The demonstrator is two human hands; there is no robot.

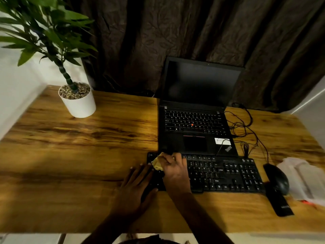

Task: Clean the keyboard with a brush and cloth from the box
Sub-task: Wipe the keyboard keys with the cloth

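desk (70, 155): wood top, everything sits on it
laptop (195, 141): open, screen dark, just behind the keyboard
keyboard (225, 175): black, full size, at the desk's front; left end under both hands
box (302, 176): whitish blurred shape far right, beside the mouse (277, 178); probably the box, cannot tell for sure
left hand (135, 187): fingers straight and spread, pressing flat on the keyboard's left end, holding nothing
right hand (174, 171): fingers curled round the cloth, over the top-left keys
cloth (156, 162): yellow, bunched, mostly hidden in the right hand, touching the upper-left keys
brush: not clearly in view
step: looks like the cloth wipe, starting at the left end
do it well: left hand pins the board so it can't slide; wipe row by row toward the right, light pressure; lift the left hand to reach the keys under it
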